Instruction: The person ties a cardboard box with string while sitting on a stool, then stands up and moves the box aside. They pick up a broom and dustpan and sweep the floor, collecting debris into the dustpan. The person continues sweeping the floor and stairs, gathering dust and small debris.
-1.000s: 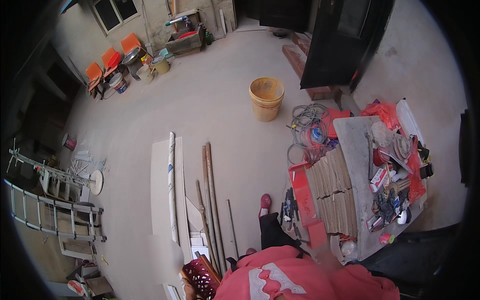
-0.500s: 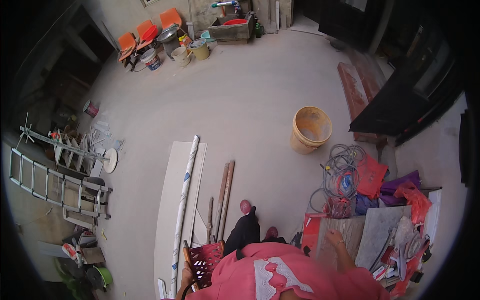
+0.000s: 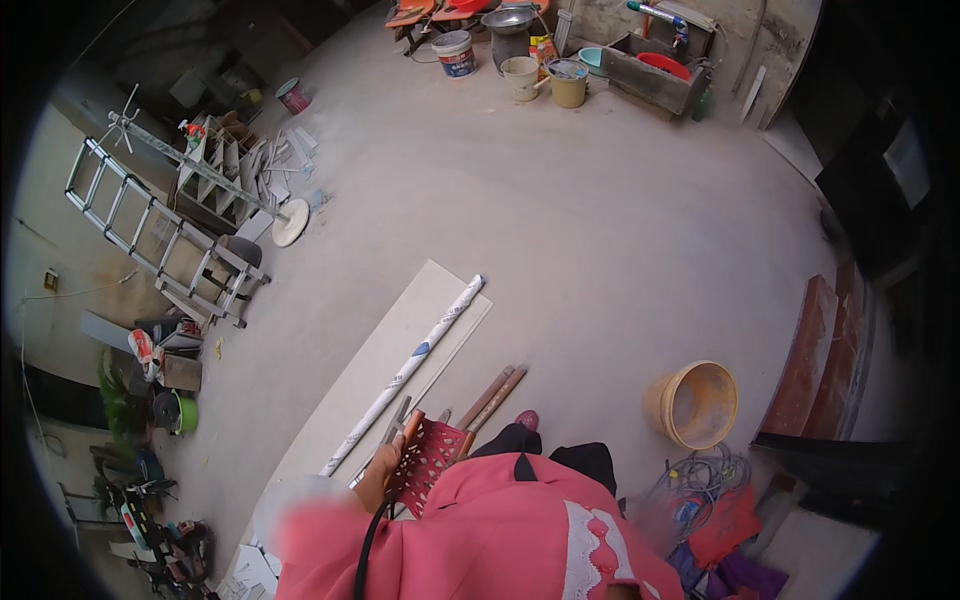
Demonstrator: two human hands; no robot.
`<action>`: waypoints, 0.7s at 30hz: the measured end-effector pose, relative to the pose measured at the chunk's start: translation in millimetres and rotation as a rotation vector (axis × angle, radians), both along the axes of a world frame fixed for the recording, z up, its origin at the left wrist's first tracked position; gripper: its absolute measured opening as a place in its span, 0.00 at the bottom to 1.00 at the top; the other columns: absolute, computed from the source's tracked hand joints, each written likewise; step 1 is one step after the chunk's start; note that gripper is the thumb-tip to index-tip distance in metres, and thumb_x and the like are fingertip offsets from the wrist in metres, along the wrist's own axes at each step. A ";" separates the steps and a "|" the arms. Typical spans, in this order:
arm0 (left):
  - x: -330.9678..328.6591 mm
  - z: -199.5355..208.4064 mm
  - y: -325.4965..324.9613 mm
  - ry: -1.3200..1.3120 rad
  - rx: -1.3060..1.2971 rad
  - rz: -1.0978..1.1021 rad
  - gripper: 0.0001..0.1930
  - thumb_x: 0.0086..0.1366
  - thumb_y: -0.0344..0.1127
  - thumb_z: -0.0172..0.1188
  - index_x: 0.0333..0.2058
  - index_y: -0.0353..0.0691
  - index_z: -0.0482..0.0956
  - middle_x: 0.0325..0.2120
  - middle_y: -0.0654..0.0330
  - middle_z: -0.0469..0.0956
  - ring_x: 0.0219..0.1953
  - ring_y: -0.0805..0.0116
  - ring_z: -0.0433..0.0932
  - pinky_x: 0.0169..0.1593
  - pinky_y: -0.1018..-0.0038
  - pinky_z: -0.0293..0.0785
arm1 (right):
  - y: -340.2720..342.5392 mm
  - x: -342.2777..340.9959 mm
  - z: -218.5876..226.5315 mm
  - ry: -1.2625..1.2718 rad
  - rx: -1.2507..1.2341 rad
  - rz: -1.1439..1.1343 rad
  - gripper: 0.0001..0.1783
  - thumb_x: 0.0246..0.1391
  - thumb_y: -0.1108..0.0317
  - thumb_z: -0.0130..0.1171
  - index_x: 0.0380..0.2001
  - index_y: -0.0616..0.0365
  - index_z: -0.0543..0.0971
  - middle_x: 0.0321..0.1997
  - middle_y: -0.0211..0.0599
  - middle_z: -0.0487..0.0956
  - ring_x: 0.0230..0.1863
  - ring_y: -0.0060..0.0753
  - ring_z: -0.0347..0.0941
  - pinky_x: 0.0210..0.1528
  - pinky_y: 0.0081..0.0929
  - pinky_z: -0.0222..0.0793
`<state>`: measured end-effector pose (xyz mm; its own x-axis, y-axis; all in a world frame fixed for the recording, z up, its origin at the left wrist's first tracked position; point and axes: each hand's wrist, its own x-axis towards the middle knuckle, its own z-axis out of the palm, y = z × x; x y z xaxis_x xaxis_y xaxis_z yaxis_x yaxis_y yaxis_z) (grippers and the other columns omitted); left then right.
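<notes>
My left hand is closed around the orange-brown edge bar of a red perforated panel, which looks like a small folding stool or chair seat. It is held low at my left side, close to my pink top. A black strap or cord hangs down beside my left forearm. Beyond the seat, a long white wrapped tube lies on pale flat boards. Several brown poles lie on the floor, partly hidden behind the seat. My right hand is out of sight.
A yellow bucket stands at right, near coiled grey cable and a red bag. At left are a ladder and a round-based metal stand. Several buckets, including one white, and a stone sink stand far off.
My view has turned left, so the boards, bucket and sink appear further right and the ladder shows more fully. My right hand has left the picture. The left hand keeps the red seat.
</notes>
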<state>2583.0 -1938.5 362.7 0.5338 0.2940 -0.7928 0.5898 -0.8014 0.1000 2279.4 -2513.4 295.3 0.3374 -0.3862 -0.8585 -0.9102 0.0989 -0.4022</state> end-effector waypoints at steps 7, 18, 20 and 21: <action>154.6 8.1 -143.5 -0.237 -0.141 0.126 0.34 0.60 0.59 0.31 0.40 0.30 0.71 0.34 0.44 0.73 0.40 0.52 0.71 0.44 0.66 0.64 | -111.1 93.3 -0.2 -0.027 0.011 -0.015 0.07 0.41 0.68 0.52 0.25 0.60 0.72 0.19 0.32 0.70 0.19 0.26 0.67 0.19 0.25 0.63; 277.9 -15.1 -292.7 -0.197 -0.106 0.200 0.38 0.60 0.60 0.27 0.33 0.27 0.74 0.25 0.49 0.75 0.31 0.61 0.74 0.34 0.68 0.69 | -331.0 234.9 -6.1 -0.149 -0.272 -0.170 0.07 0.44 0.66 0.55 0.27 0.56 0.73 0.20 0.29 0.70 0.17 0.24 0.67 0.16 0.21 0.63; 289.7 -21.7 -313.2 -0.225 -0.116 0.131 0.38 0.60 0.61 0.26 0.32 0.28 0.74 0.24 0.50 0.75 0.29 0.60 0.74 0.33 0.68 0.69 | -366.9 280.7 7.5 -0.134 -0.205 -0.289 0.09 0.43 0.66 0.55 0.29 0.57 0.73 0.22 0.29 0.71 0.19 0.22 0.68 0.18 0.20 0.64; 296.8 -26.0 -321.9 -0.216 -0.119 0.081 0.37 0.60 0.60 0.26 0.32 0.29 0.74 0.24 0.50 0.75 0.29 0.59 0.74 0.33 0.67 0.69 | -380.6 305.6 15.9 -0.131 -0.173 -0.351 0.10 0.43 0.66 0.55 0.31 0.57 0.74 0.23 0.29 0.72 0.20 0.21 0.68 0.19 0.19 0.65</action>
<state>2879.8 -2260.3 336.7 0.6727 0.2541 -0.6949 0.6067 -0.7271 0.3214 2585.1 -2894.0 311.3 0.2615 -0.6322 -0.7294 -0.7736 0.3147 -0.5500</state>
